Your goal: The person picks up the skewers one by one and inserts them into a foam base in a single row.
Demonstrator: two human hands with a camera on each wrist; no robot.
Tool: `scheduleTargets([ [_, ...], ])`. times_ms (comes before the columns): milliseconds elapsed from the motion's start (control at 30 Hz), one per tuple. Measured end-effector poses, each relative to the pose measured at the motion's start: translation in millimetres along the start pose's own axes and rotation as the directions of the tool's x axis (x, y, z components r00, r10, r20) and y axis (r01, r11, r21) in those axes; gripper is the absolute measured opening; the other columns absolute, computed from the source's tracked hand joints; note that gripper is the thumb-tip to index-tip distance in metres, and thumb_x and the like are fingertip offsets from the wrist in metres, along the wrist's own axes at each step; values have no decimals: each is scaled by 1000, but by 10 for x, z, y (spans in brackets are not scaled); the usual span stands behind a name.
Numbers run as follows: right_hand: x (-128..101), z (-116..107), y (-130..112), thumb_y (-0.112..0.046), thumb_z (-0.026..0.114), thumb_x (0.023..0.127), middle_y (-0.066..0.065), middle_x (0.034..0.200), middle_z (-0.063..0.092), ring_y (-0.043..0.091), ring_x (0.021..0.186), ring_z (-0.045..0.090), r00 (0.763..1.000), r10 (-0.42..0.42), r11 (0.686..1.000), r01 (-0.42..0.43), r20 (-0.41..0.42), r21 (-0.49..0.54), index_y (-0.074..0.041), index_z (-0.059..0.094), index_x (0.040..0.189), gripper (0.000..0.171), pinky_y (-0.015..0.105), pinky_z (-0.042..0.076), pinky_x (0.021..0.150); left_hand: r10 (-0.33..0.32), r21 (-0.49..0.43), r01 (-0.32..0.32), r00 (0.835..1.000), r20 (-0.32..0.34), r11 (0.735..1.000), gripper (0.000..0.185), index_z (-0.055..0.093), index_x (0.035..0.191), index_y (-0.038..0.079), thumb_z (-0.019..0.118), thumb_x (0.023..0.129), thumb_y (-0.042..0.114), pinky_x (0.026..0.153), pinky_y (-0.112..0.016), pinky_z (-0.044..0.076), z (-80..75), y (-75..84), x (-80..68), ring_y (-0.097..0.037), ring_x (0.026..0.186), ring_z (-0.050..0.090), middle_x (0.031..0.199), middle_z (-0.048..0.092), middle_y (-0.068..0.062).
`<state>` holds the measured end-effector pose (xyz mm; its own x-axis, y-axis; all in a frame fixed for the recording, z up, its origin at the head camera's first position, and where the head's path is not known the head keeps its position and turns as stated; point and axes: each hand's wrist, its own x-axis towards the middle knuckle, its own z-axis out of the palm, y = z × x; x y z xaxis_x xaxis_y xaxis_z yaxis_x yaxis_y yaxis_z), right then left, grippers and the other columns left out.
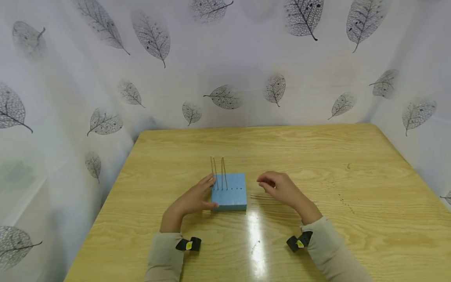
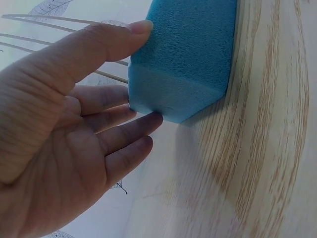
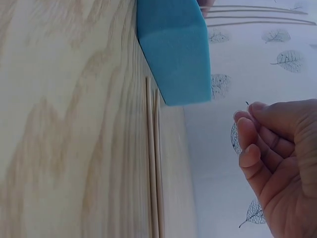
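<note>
A light blue foam block (image 1: 229, 199) sits on the table with several thin wooden sticks (image 1: 222, 172) standing in its row of holes. My left hand (image 1: 193, 197) holds the block at its left side, thumb at the front edge and fingers toward the back. In the left wrist view, the thumb (image 2: 141, 29) touches the blue foam. My right hand (image 1: 282, 188) hovers right of the block, fingers loosely bent and thumb close to the index finger, with nothing visible between them. Below it, several loose sticks (image 1: 266, 199) lie on the table, partly covered by the hand and forearm.
Three dark holes (image 1: 237, 188) show in the block to the right of the standing sticks. The wooden table (image 1: 352, 164) reaches back to a leaf-patterned curtain (image 1: 246, 58). Small dark marks (image 1: 347, 205) dot the tabletop on the right.
</note>
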<state>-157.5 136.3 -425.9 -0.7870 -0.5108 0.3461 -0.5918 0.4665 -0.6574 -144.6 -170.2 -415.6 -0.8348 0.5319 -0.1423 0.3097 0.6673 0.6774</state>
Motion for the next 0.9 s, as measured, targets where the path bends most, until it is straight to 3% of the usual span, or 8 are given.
scheduleTargets([
  [500, -257, -257, 165, -1, 63, 89, 10, 79, 65, 1, 61, 51, 997, 12, 1000, -14, -72, -23, 3, 66, 93, 7, 21, 45, 51, 2, -17, -2, 1000, 11, 1000, 85, 26, 148, -1, 75, 82, 23, 109, -53, 26, 17, -49, 6, -36, 141, 18, 157, 13, -16],
  [900, -385, -395, 207, 0, 62, 89, 7, 83, 66, 7, 66, 54, 979, 204, 976, -204, -13, -70, 2, 67, 96, 8, 23, 48, 57, 18, -39, -17, 1000, 18, 999, 87, 24, 148, 0, 75, 82, 24, 108, -53, 27, 12, -52, 18, -37, 141, 17, 157, 11, -17],
])
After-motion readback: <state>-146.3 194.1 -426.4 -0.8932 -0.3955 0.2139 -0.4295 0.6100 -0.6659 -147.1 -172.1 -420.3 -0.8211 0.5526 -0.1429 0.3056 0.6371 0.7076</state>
